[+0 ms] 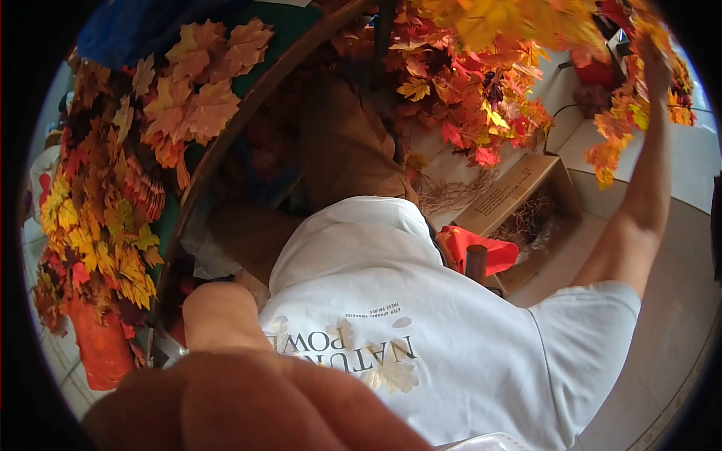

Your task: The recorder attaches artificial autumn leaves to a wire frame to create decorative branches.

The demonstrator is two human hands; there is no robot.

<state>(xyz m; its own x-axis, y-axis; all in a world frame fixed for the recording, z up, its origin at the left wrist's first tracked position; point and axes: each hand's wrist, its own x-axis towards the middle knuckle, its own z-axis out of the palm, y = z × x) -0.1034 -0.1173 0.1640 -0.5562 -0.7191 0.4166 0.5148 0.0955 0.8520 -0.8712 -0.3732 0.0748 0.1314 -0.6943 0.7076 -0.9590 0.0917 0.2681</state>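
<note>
My right arm stretches up to the far right, and my right hand is at its end, partly hidden among orange leaves. It appears closed on an artificial maple leaf garland, whose orange and yellow leaves hang beside the wrist. More yellow-orange leaves hang at the top, close to the camera. My left hand is raised very near the camera at the lower left, large and blurred. Its fingers are not clear enough to show whether they hold anything.
Bunches of artificial maple leaves lie along the left on a green surface with a curved brown edge. Red and orange leaves hang ahead. An opened cardboard box with brown stringy material stands on the tiled floor, near a red cloth-like piece.
</note>
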